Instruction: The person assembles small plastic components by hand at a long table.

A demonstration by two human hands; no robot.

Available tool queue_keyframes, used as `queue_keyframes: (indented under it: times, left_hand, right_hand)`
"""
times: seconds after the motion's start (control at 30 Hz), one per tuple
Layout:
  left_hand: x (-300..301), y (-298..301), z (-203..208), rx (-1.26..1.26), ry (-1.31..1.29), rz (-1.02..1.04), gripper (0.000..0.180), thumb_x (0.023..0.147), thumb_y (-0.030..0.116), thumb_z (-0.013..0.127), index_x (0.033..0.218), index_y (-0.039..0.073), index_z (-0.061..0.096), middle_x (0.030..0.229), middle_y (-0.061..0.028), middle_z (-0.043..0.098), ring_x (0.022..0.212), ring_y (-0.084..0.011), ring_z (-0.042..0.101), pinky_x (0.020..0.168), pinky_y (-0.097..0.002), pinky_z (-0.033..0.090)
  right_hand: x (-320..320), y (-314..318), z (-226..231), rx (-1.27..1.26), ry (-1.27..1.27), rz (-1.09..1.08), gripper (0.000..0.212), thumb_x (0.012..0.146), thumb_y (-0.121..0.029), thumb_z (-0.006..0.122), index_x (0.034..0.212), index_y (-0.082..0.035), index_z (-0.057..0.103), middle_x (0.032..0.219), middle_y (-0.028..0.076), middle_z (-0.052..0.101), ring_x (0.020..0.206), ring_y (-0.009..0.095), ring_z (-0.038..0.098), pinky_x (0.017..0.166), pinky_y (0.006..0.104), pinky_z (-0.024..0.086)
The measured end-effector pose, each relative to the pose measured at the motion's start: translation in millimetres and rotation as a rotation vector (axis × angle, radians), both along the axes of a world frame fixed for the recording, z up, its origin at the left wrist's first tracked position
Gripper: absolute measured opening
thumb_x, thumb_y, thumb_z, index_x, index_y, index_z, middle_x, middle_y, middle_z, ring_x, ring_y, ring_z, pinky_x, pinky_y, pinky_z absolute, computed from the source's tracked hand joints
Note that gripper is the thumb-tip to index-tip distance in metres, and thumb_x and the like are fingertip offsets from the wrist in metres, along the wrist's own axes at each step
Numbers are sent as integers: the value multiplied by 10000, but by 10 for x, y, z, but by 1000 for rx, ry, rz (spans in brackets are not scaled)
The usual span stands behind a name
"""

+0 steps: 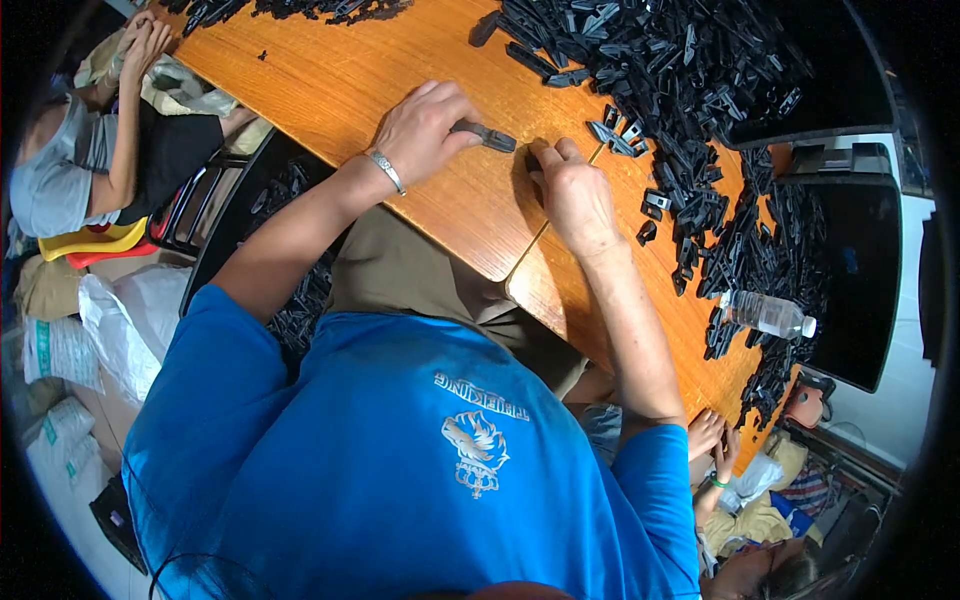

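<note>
My left hand (428,128), a silvery bracelet (387,172) at its wrist, is over the orange-brown wooden table. Its thumb and fingers pinch one end of a long black plastic clip (492,138), whose other end points toward my right hand. Close by on the right, my right hand (577,195) is closed with its fingers curled. Something small and dark shows at its fingertips, too hidden to name. Just beyond that hand, a few loose black clips (618,138) lie beside a large heap of similar black plastic pieces (690,60).
The heap runs down the table's right side, where a clear plastic bottle (768,314) lies. Black bins (850,270) stand beyond it. A seam splits the wooden tabletop (300,60). One person (75,165) sits at the left; another's hands (712,440) are at lower right.
</note>
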State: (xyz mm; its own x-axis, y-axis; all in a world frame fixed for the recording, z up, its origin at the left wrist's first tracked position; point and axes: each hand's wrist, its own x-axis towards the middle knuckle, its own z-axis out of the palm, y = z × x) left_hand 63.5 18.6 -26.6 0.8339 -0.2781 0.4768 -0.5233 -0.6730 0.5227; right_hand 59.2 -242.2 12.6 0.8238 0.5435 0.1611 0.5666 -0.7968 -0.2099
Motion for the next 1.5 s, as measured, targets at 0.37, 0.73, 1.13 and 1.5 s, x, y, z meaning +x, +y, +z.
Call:
queue_keyframes:
  times: [0.37,0.73,1.13,1.5]
  left_hand:
    - [49,2,-22,-29,18,-10,218,852,110,847,999,52,697,1006,-107,652,1009,-352,625,871,-451,526]
    - [66,-75,-14,-109,77,-55,198,849,48,820,963,20,660,968,-129,632,951,-362,647,819,-428,528]
    - [-148,1098,652,116,646,-286,261,838,-51,779,1092,3,746,1061,-142,733,1001,-339,715,862,-411,575]
    - [732,-1162,115,90,-193,-314,370,884,157,810,1240,111,720,1156,-94,673,1172,-315,625,986,-441,537]
  right_hand:
    - [153,277,-150,445,-40,-42,253,824,-73,868,1065,-52,793,992,151,723,881,374,738,765,438,596]
    - [279,372,-285,556,-100,93,186,787,-82,852,963,-48,804,937,133,703,869,344,728,731,441,586]
    - [298,-404,-77,484,-98,53,117,892,-171,820,990,-107,818,985,111,736,886,319,744,762,447,603]
    - [504,-831,-284,258,160,-307,198,918,-159,844,1064,-45,775,910,86,743,759,251,726,687,401,579]
